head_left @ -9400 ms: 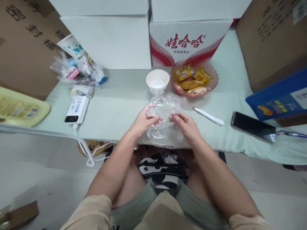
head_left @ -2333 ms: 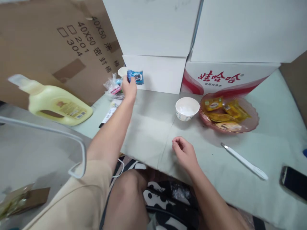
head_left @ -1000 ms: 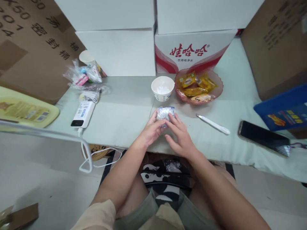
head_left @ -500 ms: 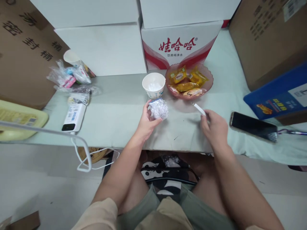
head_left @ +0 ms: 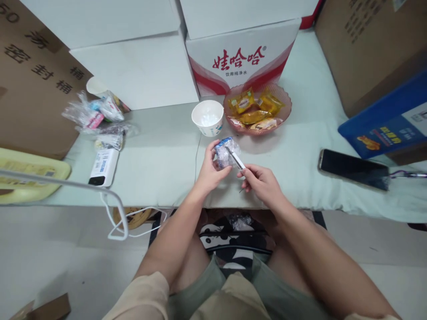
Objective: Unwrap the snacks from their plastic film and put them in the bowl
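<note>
Held up by my left hand (head_left: pixel 213 171) is a small bubble-wrapped package (head_left: pixel 223 156) with blue showing at its top. The fingers are closed round its left side. My right hand (head_left: pixel 262 180) grips a white utility knife (head_left: pixel 238 161), its dark blade out and lying against the plastic wrap. Whether the blade has cut in I cannot tell. Just beyond the package stands a paper cup (head_left: pixel 211 131) with something whitish and translucent inside. To the cup's right, a pink glass bowl (head_left: pixel 228 122) holds several yellow-wrapped snacks (head_left: pixel 255 117).
A white power bank (head_left: pixel 105 165) with a cable lies left, near plastic-wrapped items (head_left: pixel 96 113) and a yellow jug (head_left: pixel 36 175). A phone (head_left: pixel 353 169) and a blue box (head_left: pixel 383 120) are at right. White cartons (head_left: pixel 133 71) line the back.
My right hand has moved left, bringing the knife from the open cloth onto the package. The package has turned a little, showing more blue. The whole view has shifted slightly.
</note>
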`<action>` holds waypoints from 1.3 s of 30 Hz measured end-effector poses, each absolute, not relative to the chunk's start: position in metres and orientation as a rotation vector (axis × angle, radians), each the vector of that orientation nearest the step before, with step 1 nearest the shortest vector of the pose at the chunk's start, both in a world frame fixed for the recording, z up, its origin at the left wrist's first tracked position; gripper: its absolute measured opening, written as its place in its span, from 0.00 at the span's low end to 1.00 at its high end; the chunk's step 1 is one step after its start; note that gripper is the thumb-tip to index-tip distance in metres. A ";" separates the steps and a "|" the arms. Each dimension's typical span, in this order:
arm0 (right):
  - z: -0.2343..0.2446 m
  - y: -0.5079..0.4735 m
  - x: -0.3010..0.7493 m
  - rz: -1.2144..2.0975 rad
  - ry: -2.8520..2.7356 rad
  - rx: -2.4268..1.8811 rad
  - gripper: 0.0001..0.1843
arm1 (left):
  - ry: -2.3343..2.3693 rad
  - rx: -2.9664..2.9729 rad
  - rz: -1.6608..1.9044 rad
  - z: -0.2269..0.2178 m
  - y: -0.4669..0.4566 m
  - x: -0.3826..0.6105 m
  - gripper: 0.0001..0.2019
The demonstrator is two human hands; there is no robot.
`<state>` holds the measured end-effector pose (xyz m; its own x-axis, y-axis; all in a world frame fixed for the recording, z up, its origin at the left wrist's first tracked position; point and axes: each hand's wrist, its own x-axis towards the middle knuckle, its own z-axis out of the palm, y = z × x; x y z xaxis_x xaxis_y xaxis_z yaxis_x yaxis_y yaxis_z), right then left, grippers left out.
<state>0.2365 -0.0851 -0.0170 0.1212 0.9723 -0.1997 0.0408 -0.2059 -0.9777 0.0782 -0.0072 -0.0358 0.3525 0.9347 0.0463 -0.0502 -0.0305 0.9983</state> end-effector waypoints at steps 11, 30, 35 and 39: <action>-0.021 -0.085 0.277 0.755 -1.319 -1.783 0.18 | 1.033 0.983 1.149 -0.034 0.017 0.061 0.42; -0.038 -0.068 0.245 0.461 -1.795 -1.475 0.30 | 1.222 1.294 1.014 -0.034 0.008 0.034 0.29; -0.034 -0.066 0.235 0.598 -1.838 -1.435 0.34 | 1.172 1.042 0.929 -0.022 0.003 0.038 0.16; -0.036 -0.069 0.236 0.590 -1.825 -1.494 0.27 | 1.026 0.927 0.919 -0.018 0.004 0.037 0.15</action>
